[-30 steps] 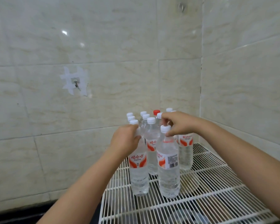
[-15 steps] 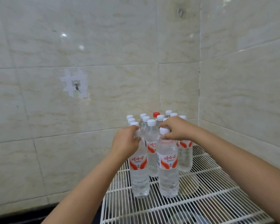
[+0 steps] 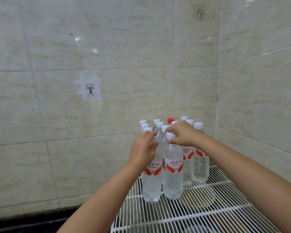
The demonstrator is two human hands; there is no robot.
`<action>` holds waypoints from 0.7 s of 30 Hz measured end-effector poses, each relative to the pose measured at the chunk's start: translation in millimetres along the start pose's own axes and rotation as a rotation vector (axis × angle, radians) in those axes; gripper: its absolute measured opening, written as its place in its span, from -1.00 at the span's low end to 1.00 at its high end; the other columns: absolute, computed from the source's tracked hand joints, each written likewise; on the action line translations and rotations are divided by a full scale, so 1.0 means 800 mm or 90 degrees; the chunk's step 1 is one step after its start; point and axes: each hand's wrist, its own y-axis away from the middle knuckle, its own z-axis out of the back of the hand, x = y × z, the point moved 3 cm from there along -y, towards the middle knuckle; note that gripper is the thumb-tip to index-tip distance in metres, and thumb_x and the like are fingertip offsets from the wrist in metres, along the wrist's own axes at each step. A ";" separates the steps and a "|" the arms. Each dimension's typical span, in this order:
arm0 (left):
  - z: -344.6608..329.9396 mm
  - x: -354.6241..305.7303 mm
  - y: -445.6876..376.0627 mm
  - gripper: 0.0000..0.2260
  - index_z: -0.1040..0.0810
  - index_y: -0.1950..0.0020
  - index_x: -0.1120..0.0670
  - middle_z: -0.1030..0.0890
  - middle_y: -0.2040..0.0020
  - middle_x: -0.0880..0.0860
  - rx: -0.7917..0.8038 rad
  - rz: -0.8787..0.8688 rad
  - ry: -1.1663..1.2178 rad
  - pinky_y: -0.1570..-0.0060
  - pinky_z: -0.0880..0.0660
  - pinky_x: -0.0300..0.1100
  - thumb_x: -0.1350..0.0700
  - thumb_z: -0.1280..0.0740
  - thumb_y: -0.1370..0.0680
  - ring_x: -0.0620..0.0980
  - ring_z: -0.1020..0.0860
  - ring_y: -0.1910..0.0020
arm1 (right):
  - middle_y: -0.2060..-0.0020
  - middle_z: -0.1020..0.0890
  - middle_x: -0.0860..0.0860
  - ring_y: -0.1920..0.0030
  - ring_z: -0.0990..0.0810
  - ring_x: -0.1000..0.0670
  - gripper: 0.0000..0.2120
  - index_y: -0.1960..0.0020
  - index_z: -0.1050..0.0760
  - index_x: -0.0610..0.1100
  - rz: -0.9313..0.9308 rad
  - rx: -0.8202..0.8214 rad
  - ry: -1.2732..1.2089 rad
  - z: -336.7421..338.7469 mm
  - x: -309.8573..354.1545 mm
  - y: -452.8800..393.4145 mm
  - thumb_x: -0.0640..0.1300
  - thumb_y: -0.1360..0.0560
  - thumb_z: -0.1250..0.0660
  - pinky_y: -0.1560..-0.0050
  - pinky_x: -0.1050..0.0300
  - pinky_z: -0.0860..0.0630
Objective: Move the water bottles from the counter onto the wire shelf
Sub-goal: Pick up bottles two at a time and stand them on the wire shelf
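Nearest on the wire shelf [image 3: 208, 214], two front bottles now stand settled; left hand [image 3: 144, 148] still wraps one bottle [image 3: 152, 179], right hand [image 3: 183, 134] pinches the other's cap [image 3: 170, 135]; behind them the cluster [image 3: 190, 125]; release seems next.

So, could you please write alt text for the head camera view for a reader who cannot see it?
A person's left hand and right hand each grip the neck of an upright water bottle at the front of a cluster standing on a white wire shelf. One red cap shows among white ones, in a tiled corner.
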 end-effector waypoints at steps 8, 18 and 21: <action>-0.016 -0.005 -0.001 -0.80 -0.62 0.07 0.27 -0.67 0.20 0.18 -0.037 -0.006 -0.037 0.32 -0.55 -0.10 0.27 -0.40 -0.32 0.19 -0.64 0.31 | -0.07 -0.58 -0.18 -0.07 -0.51 -0.14 -0.66 -0.24 -0.47 -0.10 -0.036 -0.041 -0.053 -0.005 -0.019 0.002 -0.11 -0.47 -0.30 0.12 0.15 -0.32; -0.010 0.008 -0.001 -0.79 -0.62 0.05 0.29 -0.67 0.19 0.19 -0.026 -0.024 -0.046 0.32 -0.53 -0.08 0.26 -0.39 -0.34 0.19 -0.62 0.32 | 0.01 -0.61 -0.25 -0.02 -0.55 -0.19 -0.71 -0.12 -0.52 -0.27 -0.037 -0.053 -0.107 -0.010 -0.013 -0.001 -0.14 -0.45 -0.33 0.16 0.14 -0.32; -0.010 0.011 0.000 -0.78 -0.63 0.10 0.26 -0.67 0.25 0.13 -0.020 -0.052 -0.067 0.35 -0.50 -0.24 0.22 -0.39 -0.29 0.11 -0.62 0.39 | 0.01 -0.61 -0.25 -0.01 -0.56 -0.18 -0.71 -0.11 -0.52 -0.29 -0.036 -0.050 -0.106 -0.011 -0.013 -0.003 -0.14 -0.45 -0.33 0.14 0.10 -0.38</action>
